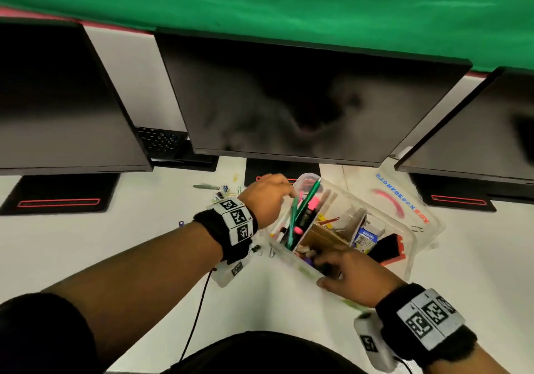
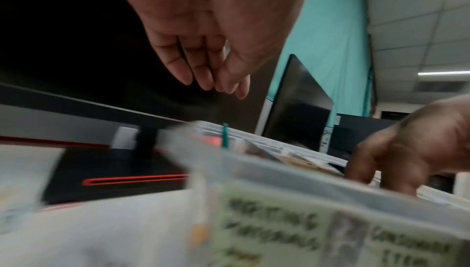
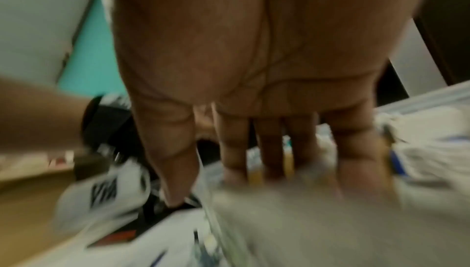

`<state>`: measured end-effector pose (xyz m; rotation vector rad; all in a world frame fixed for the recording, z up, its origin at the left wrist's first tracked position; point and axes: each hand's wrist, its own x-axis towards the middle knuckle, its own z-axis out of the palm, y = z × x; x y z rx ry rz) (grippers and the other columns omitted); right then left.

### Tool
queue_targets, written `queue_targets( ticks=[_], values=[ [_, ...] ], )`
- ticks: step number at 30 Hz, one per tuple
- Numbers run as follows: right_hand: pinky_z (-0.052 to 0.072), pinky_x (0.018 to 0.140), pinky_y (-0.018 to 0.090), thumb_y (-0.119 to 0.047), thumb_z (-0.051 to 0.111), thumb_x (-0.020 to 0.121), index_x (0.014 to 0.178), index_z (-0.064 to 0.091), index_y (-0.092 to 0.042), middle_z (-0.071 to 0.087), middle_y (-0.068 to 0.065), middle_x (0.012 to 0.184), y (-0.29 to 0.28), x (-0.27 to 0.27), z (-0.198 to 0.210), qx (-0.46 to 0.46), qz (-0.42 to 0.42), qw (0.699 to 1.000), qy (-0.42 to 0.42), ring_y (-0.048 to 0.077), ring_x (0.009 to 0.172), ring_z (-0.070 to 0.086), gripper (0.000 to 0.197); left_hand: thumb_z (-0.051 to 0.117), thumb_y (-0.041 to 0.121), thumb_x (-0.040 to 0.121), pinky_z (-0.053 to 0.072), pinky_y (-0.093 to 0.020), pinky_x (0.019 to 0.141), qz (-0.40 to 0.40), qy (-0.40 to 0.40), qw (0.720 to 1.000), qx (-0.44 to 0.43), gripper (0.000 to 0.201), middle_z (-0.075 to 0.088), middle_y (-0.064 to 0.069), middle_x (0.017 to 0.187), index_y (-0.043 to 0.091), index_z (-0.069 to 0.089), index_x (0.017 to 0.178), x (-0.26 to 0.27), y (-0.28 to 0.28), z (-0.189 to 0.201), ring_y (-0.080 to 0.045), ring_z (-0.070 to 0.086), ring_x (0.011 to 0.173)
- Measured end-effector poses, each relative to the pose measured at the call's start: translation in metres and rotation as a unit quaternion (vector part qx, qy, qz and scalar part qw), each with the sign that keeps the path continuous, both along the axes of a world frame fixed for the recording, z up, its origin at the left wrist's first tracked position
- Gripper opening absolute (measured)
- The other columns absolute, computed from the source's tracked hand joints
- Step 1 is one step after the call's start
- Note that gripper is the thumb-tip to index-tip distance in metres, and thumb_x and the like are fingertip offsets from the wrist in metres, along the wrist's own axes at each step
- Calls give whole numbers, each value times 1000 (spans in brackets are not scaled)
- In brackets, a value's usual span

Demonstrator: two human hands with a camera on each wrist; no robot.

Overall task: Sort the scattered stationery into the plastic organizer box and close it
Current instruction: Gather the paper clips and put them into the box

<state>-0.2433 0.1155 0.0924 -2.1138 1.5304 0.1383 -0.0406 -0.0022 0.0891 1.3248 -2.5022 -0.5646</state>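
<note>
The clear plastic organizer box stands open on the white desk, tilted to the right. Its left compartment holds green pens and pink highlighters; other compartments hold clips, a small blue-and-white pack and a black-and-red block. My left hand hovers over the far left end of the box, fingers straight and empty. My right hand grips the near wall of the box, fingers inside, thumb outside. The clear lid lies behind the box, to its right.
Loose paper clips and binder clips lie left of the box, with a few more under my left wrist. Three dark monitors on black stands line the back of the desk. A green cloth hangs behind them.
</note>
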Motion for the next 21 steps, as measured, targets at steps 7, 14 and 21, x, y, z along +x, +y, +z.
queue_targets(
  ticks=[7, 14, 21],
  values=[
    [43, 75, 22, -31, 59, 87, 102, 65, -21, 64, -5, 99, -43, 95, 14, -51, -81, 994, -47, 10, 83, 57, 20, 49, 7, 90, 37, -25, 103, 59, -138, 981, 124, 34, 51, 1, 128, 24, 62, 118, 146, -8, -37, -18, 49, 123],
    [40, 88, 22, -18, 50, 91, 112, 65, -13, 64, 7, 117, -69, 181, -38, -5, -72, 997, -36, 21, 108, 58, 26, 48, 11, 93, 37, -27, 104, 7, -226, 958, 176, 38, 49, 0, 132, 27, 54, 127, 198, 0, -81, -20, 44, 125],
    [37, 100, 28, -11, 40, 94, 122, 53, -5, 52, 15, 128, -107, 204, -100, 24, -154, 985, 69, 27, 120, 50, 32, 50, 15, 92, 36, -34, 102, -72, -303, 941, 132, 48, 39, -2, 139, 24, 40, 138, 196, -8, -106, -24, 34, 131]
  ],
)
